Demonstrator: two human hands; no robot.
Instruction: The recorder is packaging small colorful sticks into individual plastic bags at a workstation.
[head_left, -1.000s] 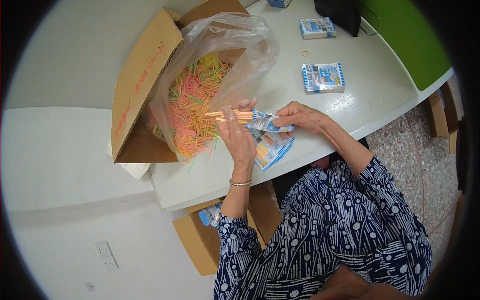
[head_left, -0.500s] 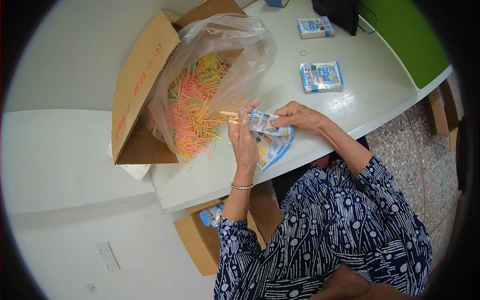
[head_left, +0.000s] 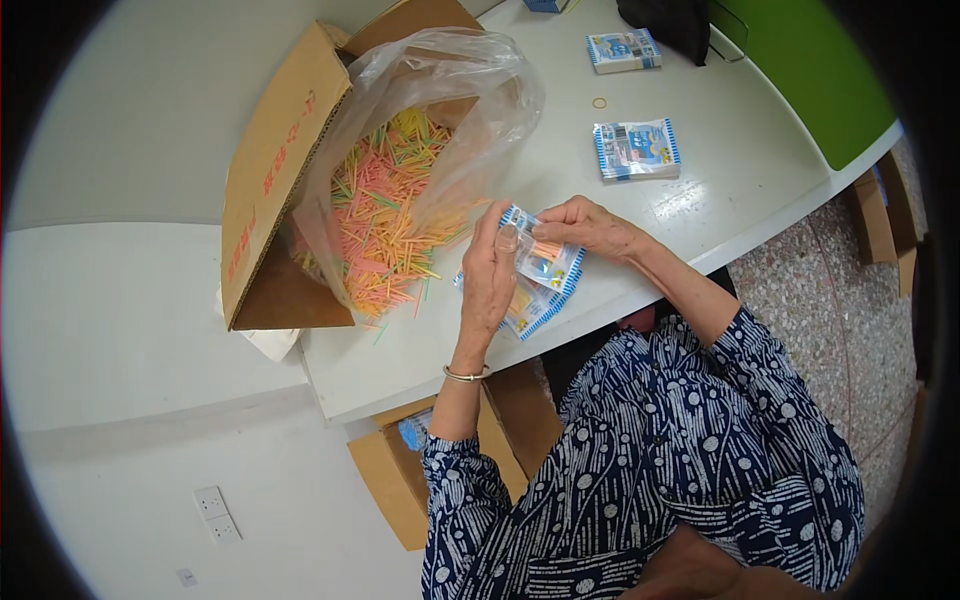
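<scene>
A blue-and-clear plastic packet (head_left: 550,262) with pale orange sticks inside is held over the table between both hands. My left hand (head_left: 490,268) grips its left end with the thumb on top. At its upper right edge, my right hand (head_left: 592,228) pinches it. Beneath lie more packets (head_left: 533,312) of the same kind, partly covered by the held one. To the left, loose pink, yellow, orange and green sticks (head_left: 385,200) fill a clear plastic bag (head_left: 510,95), which lines a cardboard box (head_left: 275,170) tipped on its side.
Two stacks of flat packets, a nearer stack (head_left: 638,150) and a farther stack (head_left: 624,50), lie on the white table (head_left: 740,130). A rubber band (head_left: 599,103) lies between them. A black bag (head_left: 675,25) is at the far edge. Below the table stands an open carton (head_left: 400,490).
The sticks that stuck out of the packet's left end are now inside it. The packet has turned upright in my hands, and my left hand has closed over its end.
</scene>
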